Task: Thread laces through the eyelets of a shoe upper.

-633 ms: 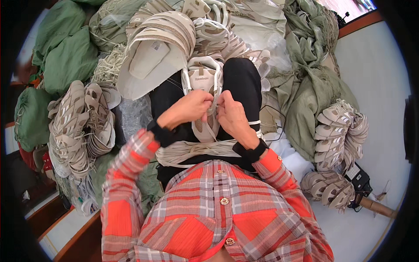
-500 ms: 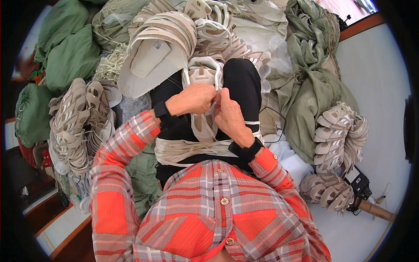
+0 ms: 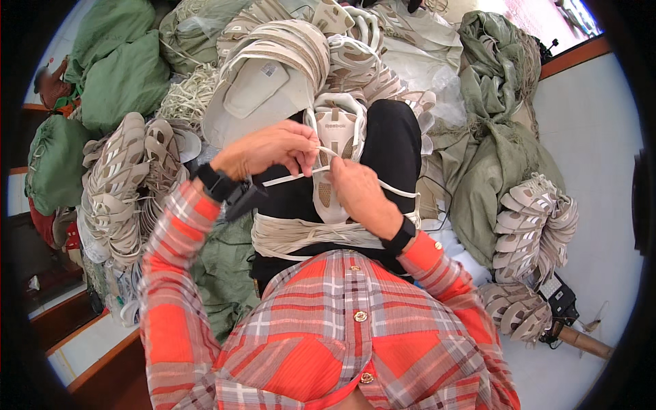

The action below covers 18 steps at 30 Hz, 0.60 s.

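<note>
A beige and white shoe upper (image 3: 336,127) lies lengthwise between my black-clad thighs. My left hand (image 3: 270,149), beside its left edge, pinches a cream shoelace (image 3: 328,150). The lace runs across the upper to my right hand (image 3: 361,193), whose fingers are closed on it close to the upper's middle. Lace strands also stretch out on both sides, over my thighs. A thick bundle of cream laces (image 3: 311,238) lies across my lap. The tips of my right fingers are partly hidden.
Nested shoe uppers (image 3: 294,58) lean against my left knee, with more beyond. Strings of uppers lie at left (image 3: 117,188) and right (image 3: 526,229). Green sacks (image 3: 126,82) stand at far left, another sack (image 3: 495,178) at right. A wooden rod (image 3: 584,341) sits at lower right.
My hands were together over the upper and have parted. The left hand has moved left and up, drawing the lace; the right stays near the upper. The view has shifted slightly.
</note>
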Each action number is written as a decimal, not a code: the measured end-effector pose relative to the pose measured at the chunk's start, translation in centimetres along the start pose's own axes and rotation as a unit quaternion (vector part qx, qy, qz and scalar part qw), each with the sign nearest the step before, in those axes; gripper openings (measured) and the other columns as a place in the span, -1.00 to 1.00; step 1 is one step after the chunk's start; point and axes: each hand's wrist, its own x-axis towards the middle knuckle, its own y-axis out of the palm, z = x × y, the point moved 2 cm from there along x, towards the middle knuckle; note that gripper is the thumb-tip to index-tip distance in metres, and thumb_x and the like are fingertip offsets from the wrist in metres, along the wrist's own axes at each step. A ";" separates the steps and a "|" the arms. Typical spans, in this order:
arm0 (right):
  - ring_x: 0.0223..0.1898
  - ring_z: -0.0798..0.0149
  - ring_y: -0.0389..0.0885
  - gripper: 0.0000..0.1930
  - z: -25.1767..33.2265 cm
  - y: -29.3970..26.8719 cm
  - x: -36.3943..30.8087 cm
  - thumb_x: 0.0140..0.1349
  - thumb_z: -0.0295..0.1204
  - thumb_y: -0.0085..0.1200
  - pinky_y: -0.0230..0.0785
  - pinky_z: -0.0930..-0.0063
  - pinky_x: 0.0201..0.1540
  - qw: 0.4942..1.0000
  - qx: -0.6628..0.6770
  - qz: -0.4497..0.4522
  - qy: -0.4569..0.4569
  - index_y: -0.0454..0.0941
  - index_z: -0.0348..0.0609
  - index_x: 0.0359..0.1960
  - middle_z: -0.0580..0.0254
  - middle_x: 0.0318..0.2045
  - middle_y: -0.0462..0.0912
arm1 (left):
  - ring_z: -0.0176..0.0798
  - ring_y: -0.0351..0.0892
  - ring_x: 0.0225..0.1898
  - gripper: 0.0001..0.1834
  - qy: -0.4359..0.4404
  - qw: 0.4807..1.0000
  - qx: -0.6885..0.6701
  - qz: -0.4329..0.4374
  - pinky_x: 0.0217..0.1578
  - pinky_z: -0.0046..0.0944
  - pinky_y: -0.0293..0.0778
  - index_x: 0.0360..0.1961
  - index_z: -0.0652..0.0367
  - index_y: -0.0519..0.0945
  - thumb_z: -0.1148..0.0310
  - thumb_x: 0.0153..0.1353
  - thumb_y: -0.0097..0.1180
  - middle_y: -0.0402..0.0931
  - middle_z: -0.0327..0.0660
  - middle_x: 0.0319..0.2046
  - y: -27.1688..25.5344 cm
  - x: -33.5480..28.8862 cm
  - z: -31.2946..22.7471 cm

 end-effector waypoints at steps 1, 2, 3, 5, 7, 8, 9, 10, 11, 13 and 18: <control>-0.47 0.00 0.60 -0.89 -0.1 -1.1 0.4 0.05 -0.54 0.01 0.46 0.20 -0.42 0.999 0.013 0.012 -0.026 0.42 -0.28 -0.38 0.00 -0.52 0.54 | -0.33 0.57 -0.43 -0.81 0.038 0.993 -0.106 0.042 -0.43 -0.39 0.49 -0.39 0.17 0.46 0.30 0.28 -0.07 0.51 -0.26 -0.47 0.0 -0.3 1.5; -0.46 -0.01 0.60 -0.93 -0.4 -2.0 1.0 0.04 -0.52 0.01 0.46 0.20 -0.42 0.998 0.008 0.033 -0.049 0.46 -0.27 -0.45 -0.03 -0.52 0.56 | -0.30 0.54 -0.41 -0.83 0.053 0.979 -0.187 0.057 -0.35 -0.36 0.46 -0.36 0.19 0.44 0.31 0.28 -0.04 0.48 -0.26 -0.45 -0.1 -0.7 2.8; -0.46 -0.02 0.60 -0.93 -0.9 -2.9 1.6 0.04 -0.51 0.02 0.47 0.18 -0.41 0.997 -0.012 0.052 -0.054 0.48 -0.26 -0.50 -0.04 -0.54 0.56 | -0.27 0.51 -0.39 -0.84 0.100 0.954 -0.279 0.047 -0.30 -0.31 0.44 -0.36 0.20 0.44 0.33 0.27 -0.05 0.47 -0.23 -0.44 0.1 -1.0 3.6; -0.47 -0.05 0.60 -0.92 -2.0 -4.5 2.7 0.02 -0.50 0.03 0.46 0.12 -0.40 0.992 -0.052 0.113 -0.024 0.52 -0.22 -0.57 -0.04 -0.56 0.56 | -0.21 0.48 -0.33 -0.86 0.215 0.877 -0.430 0.027 -0.21 -0.23 0.41 -0.36 0.24 0.45 0.39 0.24 -0.07 0.48 -0.16 -0.41 -0.6 -2.3 4.2; -0.37 -0.05 0.56 -0.91 -3.5 -6.6 2.5 0.04 -0.49 0.05 0.38 0.13 -0.30 0.984 -0.029 0.175 0.023 0.57 -0.18 -0.55 -0.02 -0.54 0.55 | -0.17 0.44 -0.30 -0.93 0.319 0.756 -0.570 0.037 -0.19 -0.17 0.36 -0.37 0.28 0.44 0.50 0.18 -0.07 0.45 -0.11 -0.38 -3.5 -5.6 3.5; -0.37 -0.05 0.56 -0.91 -3.7 -8.2 2.0 0.04 -0.49 0.05 0.38 0.13 -0.30 0.984 -0.033 0.175 0.027 0.57 -0.18 -0.55 -0.02 -0.54 0.55 | -0.22 0.38 -0.34 -0.95 0.402 0.701 -0.588 0.017 -0.21 -0.16 0.31 -0.38 0.27 0.41 0.57 0.08 -0.04 0.39 -0.17 -0.43 -5.9 -8.2 3.0; -0.34 0.01 0.52 -0.91 -3.3 -9.7 1.2 0.05 -0.49 0.06 0.35 0.22 -0.26 0.978 0.065 0.199 -0.013 0.57 -0.20 -0.55 0.05 -0.50 0.54 | -0.25 0.33 -0.38 -0.86 0.480 0.665 -0.572 -0.009 -0.24 -0.16 0.29 -0.39 0.24 0.39 0.65 -0.02 -0.05 0.34 -0.21 -0.46 -9.1 -11.4 3.4; -0.31 0.07 0.48 -0.91 -3.0 -10.6 0.4 0.05 -0.49 0.07 0.33 0.30 -0.21 0.960 0.162 0.222 -0.054 0.56 -0.21 -0.55 0.13 -0.46 0.53 | -0.28 0.31 -0.44 -0.80 0.549 0.650 -0.521 -0.071 -0.27 -0.22 0.30 -0.38 0.21 0.39 0.67 -0.07 -0.08 0.31 -0.24 -0.49 -13.2 -15.2 4.6; -0.26 0.19 0.37 -0.90 -2.8 -10.7 -0.3 0.06 -0.47 0.10 0.26 0.42 -0.16 0.963 0.156 0.185 -0.122 0.55 -0.23 -0.55 0.27 -0.41 0.49 | -0.31 0.28 -0.49 -0.82 0.529 0.586 -0.610 -0.062 -0.31 -0.29 0.27 -0.42 0.18 0.37 0.69 -0.05 -0.15 0.26 -0.28 -0.54 -16.5 -21.3 5.9; -0.24 0.20 0.38 -0.90 -2.1 -10.3 -0.1 0.05 -0.46 0.12 0.26 0.42 -0.16 0.943 0.197 0.226 -0.144 0.55 -0.22 -0.53 0.28 -0.40 0.50 | -0.35 0.20 -0.49 -0.82 0.595 0.603 -0.517 -0.119 -0.25 -0.31 0.19 -0.46 0.18 0.30 0.71 -0.03 -0.20 0.17 -0.31 -0.57 -25.3 -34.6 11.2; -0.39 0.25 0.50 -0.85 -3.6 -7.1 2.2 0.06 -0.41 0.12 0.35 0.41 -0.28 0.901 0.292 0.301 -0.113 0.56 -0.24 -0.42 0.19 -0.47 0.56 | -0.13 0.39 -0.09 -0.65 0.527 0.799 -0.175 -0.228 -0.02 -0.05 0.24 -0.04 0.33 0.45 0.46 0.24 -0.31 0.51 -0.08 -0.20 -30.6 -60.1 8.0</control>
